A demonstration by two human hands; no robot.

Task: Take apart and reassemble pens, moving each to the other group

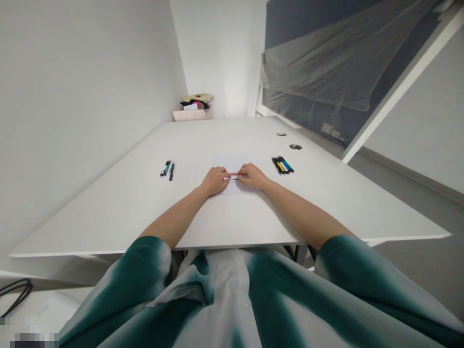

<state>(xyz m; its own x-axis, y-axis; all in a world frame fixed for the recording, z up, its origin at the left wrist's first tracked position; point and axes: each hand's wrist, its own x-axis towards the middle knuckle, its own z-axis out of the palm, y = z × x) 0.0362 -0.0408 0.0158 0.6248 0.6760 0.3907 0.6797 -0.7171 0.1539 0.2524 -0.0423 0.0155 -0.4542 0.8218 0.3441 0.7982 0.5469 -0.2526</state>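
Note:
My left hand (215, 181) and my right hand (253, 176) meet over a white sheet of paper (232, 159) in the middle of the table. A slim pinkish-red, pen-like stick (234, 174) runs level between them, its ends hidden in my fingers. Both hands are closed, fingertips pinched around it. Just below the stick, a thinner piece with a dark part (234, 179) shows between my thumbs; it is too small to tell what it is. Both wrists rest low over the paper's near half.
Several pens (166, 168) lie to the left, with a dark pen (171, 172) beside them. On the right is a row of coloured pens (283, 165). Round cable holes (295, 147) pierce the white tabletop (126, 212). A pale box (189, 115) stands at the far end.

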